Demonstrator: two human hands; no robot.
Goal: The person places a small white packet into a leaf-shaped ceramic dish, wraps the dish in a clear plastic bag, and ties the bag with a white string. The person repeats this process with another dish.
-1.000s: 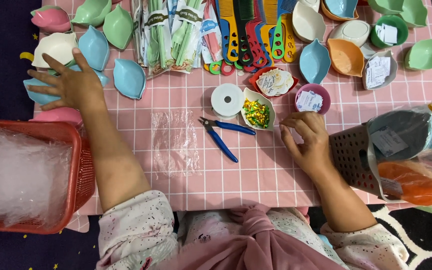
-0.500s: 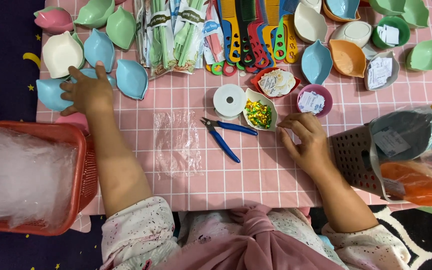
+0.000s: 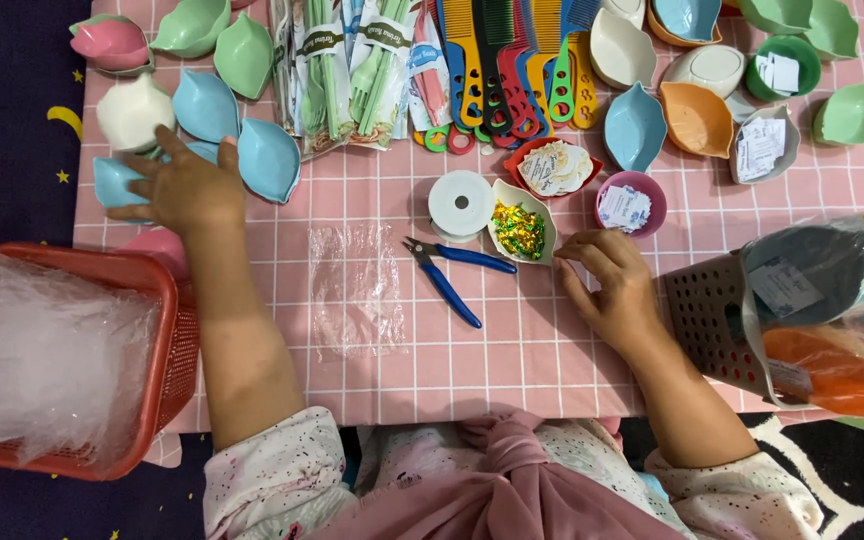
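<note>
Left hand on the blue leaf dishes, right hand at the white dish of foil bits.

We find the left hand (image 3: 184,188) spread flat, fingers open, resting on a light blue leaf-shaped dish (image 3: 117,183) at the surface's (image 3: 512,360) left edge, above the red basket (image 3: 157,300); nothing is gripped. A clear plastic bag (image 3: 357,288) and blue pliers (image 3: 455,272) lie between the hands. The right hand (image 3: 607,290) sits just right of the white dish of foil bits (image 3: 520,226), fingertips pinched together at its rim; whether they hold anything, we cannot tell.
</note>
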